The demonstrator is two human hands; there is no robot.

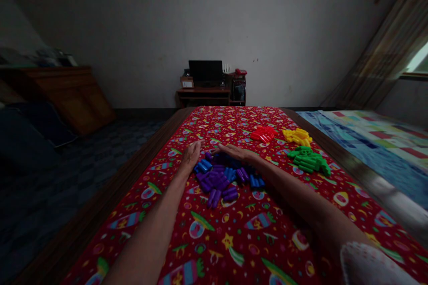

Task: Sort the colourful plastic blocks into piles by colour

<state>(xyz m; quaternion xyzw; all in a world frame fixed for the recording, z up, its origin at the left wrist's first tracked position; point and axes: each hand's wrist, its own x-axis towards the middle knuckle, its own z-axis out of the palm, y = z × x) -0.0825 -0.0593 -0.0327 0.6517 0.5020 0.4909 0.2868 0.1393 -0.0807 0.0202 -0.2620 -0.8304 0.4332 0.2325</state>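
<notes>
Glossy purple plastic pieces (216, 180), short and tube-like, lie in a loose heap on the red patterned cloth (234, 227). Blue pieces (257, 181) of the same sort are mixed in, mostly along the heap's right and far sides. My left hand (192, 155) rests at the heap's far left edge, its fingers stretched forward and nothing held. Over the far side of the heap, my right hand (232, 151) reaches leftward with its fingers extended; the pieces under its palm are partly hidden. Both hands are close together, the fingertips apart.
Farther right on the cloth are separate piles of red pieces (264, 133), yellow pieces (297, 136) and green pieces (309, 160). A desk with a monitor (205, 72) stands by the wall. A wooden cabinet (72, 98) is at left, a bed (368, 147) at right.
</notes>
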